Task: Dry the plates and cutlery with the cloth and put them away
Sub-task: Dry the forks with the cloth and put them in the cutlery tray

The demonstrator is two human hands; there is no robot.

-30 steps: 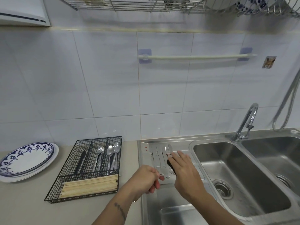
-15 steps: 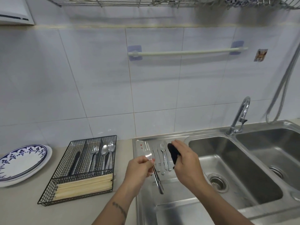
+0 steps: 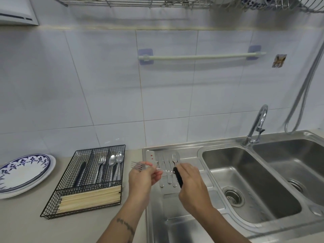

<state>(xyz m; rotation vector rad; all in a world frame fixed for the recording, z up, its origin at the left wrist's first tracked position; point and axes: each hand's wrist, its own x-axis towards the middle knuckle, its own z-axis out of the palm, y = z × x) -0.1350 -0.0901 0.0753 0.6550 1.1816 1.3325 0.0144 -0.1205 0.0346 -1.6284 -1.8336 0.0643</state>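
Above the drainboard, my left hand [image 3: 142, 181] pinches a steel fork [image 3: 138, 167] near its neck, tines pointing left. The fork lies level, and its handle end runs into a small black cloth [image 3: 178, 178] that my right hand [image 3: 192, 187] grips. Several more pieces of cutlery [image 3: 168, 168] lie side by side on the drainboard [image 3: 191, 155] just behind my hands. To the left stands a black wire cutlery tray [image 3: 77, 195] with forks, spoons, a black-handled knife and chopsticks. A blue-patterned plate [image 3: 22, 170] tops a short stack at the far left.
A double steel sink [image 3: 249, 181] with a tap [image 3: 257, 125] fills the right side, and a hose hangs at the far right. A towel rail [image 3: 201, 57] is on the tiled wall. A dish rack [image 3: 157, 1] holding crockery hangs overhead.
My left hand has lifted a fork off the drainboard and turned it level with the tines to the left. My right hand has brought the black cloth onto its handle end.
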